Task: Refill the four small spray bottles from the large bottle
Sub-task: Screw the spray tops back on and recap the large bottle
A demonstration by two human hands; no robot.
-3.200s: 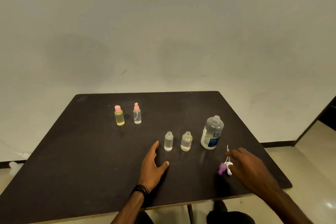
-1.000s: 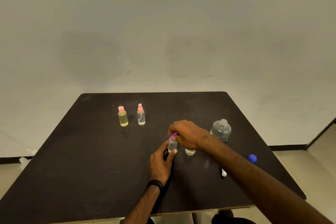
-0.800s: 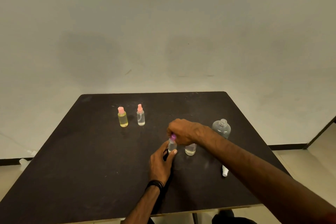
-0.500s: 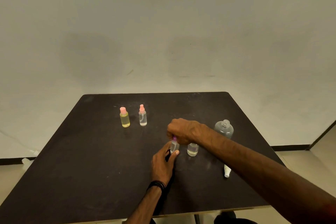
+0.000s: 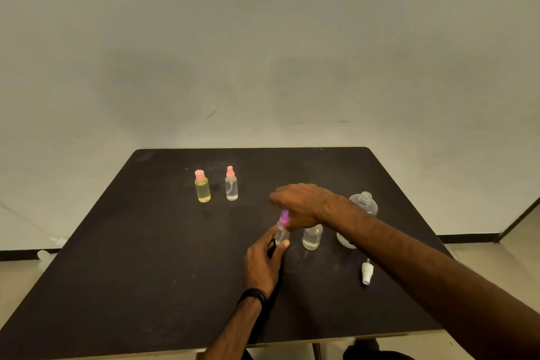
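Observation:
My left hand point(image 5: 263, 263) grips a small clear spray bottle point(image 5: 281, 234) standing on the black table point(image 5: 146, 257). My right hand point(image 5: 301, 204) hovers over it, fingers at its purple spray cap point(image 5: 283, 217). Just to the right stands an uncapped small bottle point(image 5: 312, 237) with clear liquid. The large clear bottle point(image 5: 363, 204) stands open behind my right forearm, partly hidden. A white spray cap point(image 5: 367, 272) lies on the table on the right. Farther back left stand a yellow-filled bottle point(image 5: 202, 187) and a clear one point(image 5: 231, 184), both with pink caps.
A pale wall rises behind the table. Light floor shows on both sides, with a dark baseboard at the wall's foot. A small white object point(image 5: 43, 254) lies on the floor at the left.
My right hand brought the purple cap from the table's right side onto the clear bottle, which my left hand took hold of. Over the last second both hands have stayed at that bottle.

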